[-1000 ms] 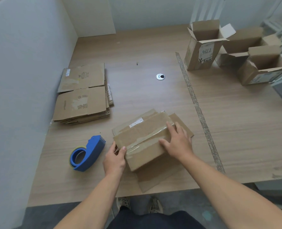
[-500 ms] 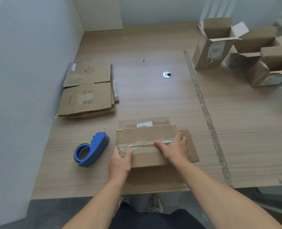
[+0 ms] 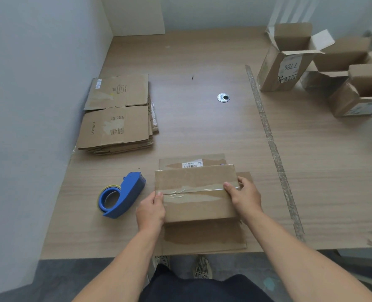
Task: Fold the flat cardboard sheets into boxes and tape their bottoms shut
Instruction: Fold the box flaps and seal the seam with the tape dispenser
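The box [image 3: 198, 205] stands at the near edge of the desk [image 3: 202, 127], taped face up, with clear tape [image 3: 193, 190] along its seam (wrinkled toward the left). The left hand [image 3: 151, 211] grips its left end, thumb on the tape. The right hand [image 3: 245, 198] clasps the right end likewise. A blue tape dispenser [image 3: 121, 196] lies just left of it.

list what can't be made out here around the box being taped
Head view only.
Brown cardboard box: both ends covered by the left hand and right hand.
Flat cardboard stack: fine print too small to read.
Open cardboard boxes, far right: cut off by the frame edge.
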Demonstrator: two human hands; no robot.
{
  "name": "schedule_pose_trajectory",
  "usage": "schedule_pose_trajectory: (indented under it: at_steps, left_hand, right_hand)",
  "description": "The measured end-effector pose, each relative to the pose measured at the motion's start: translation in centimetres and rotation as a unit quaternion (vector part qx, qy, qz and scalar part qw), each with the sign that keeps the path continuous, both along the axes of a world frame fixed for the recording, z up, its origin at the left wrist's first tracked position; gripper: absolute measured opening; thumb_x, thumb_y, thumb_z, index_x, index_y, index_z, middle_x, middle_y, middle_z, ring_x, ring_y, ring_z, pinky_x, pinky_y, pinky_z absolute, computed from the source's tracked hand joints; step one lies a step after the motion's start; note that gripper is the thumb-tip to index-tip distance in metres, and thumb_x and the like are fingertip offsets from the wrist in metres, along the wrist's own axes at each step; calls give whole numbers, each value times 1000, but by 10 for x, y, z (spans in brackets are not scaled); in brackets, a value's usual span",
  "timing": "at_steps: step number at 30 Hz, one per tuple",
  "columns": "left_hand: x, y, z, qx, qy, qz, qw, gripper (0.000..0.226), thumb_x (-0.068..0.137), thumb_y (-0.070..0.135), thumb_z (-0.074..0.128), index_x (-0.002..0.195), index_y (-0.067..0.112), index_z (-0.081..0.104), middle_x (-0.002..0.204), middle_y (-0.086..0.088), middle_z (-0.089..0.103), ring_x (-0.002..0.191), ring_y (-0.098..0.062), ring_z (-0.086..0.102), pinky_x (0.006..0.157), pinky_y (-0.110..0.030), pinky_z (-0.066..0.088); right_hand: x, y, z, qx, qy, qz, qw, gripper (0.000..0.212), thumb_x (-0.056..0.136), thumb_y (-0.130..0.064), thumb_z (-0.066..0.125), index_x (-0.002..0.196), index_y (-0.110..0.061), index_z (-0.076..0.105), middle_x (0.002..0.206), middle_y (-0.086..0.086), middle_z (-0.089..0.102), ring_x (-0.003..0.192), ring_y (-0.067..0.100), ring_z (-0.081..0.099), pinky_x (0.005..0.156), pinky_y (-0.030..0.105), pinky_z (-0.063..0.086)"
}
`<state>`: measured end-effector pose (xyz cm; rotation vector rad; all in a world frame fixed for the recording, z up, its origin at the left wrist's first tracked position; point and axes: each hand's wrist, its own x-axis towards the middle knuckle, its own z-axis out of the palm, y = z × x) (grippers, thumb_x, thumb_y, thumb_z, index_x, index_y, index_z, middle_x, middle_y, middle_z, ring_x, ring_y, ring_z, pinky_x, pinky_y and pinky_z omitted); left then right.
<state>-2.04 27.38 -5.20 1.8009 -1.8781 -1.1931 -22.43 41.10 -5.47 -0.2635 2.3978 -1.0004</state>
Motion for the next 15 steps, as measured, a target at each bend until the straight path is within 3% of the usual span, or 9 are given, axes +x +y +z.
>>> schedule_pose_trajectory:
  at_steps: [3,4,5,6,7,8,10,15]
  left_hand:
    - [3,-6,8,9,-7,-31,999,39,102,27,49,65,16,52,65,-1,55,78,-30,50,68,-40,38]
    - [3,-9,9,18,-11,-49,999,30,102,27,49,80,16,65,81,-1,65,89,-31,56,78,-42,44]
    - [3,-12,11,36,-11,-59,998,25,102,28,49,110,18,70,106,0,69,108,-31,58,92,-43,45]
    - [1,-15,14,55,-9,-62,996,38,101,28,50,138,23,58,127,3,62,123,-27,53,104,-42,43]
    - [0,-17,17,74,8,-60,995,49,100,27,50,149,29,44,138,5,55,129,-23,50,109,-41,40]
    - [-2,-19,18,83,19,-67,994,53,99,27,49,151,33,40,141,6,54,127,-21,51,107,-40,41]
    - [-6,-21,18,83,28,-77,993,45,99,27,50,143,35,50,131,6,61,115,-18,55,98,-38,46]
    - [-4,-24,13,96,44,-26,994,15,95,27,60,108,25,69,101,6,69,100,-20,62,91,-40,52]
  right_hand:
    - [1,6,0,-34,7,-8,999,31,90,-33,69,116,-16,69,105,5,71,100,25,63,83,33,47]
    - [2,7,0,-39,10,-11,999,26,91,-31,68,112,-15,71,100,4,71,97,25,64,81,34,47]
    - [2,8,0,-41,13,-15,999,23,91,-30,68,108,-15,71,96,3,71,95,25,64,80,34,47]
    - [3,8,1,-41,16,-18,999,20,91,-29,68,105,-14,71,94,2,70,93,25,63,79,34,47]
    - [2,8,0,-39,17,-21,999,18,91,-30,68,102,-15,71,92,2,70,92,25,63,78,35,47]
    - [2,7,0,-38,16,-23,999,16,91,-30,68,99,-16,71,91,2,70,90,25,63,78,35,47]
    - [2,7,0,-39,13,-28,999,13,90,-31,68,94,-19,71,89,0,70,89,24,63,77,35,47]
    - [5,7,3,-42,9,-55,998,25,88,-34,70,82,-11,60,83,2,65,85,27,60,72,37,43]
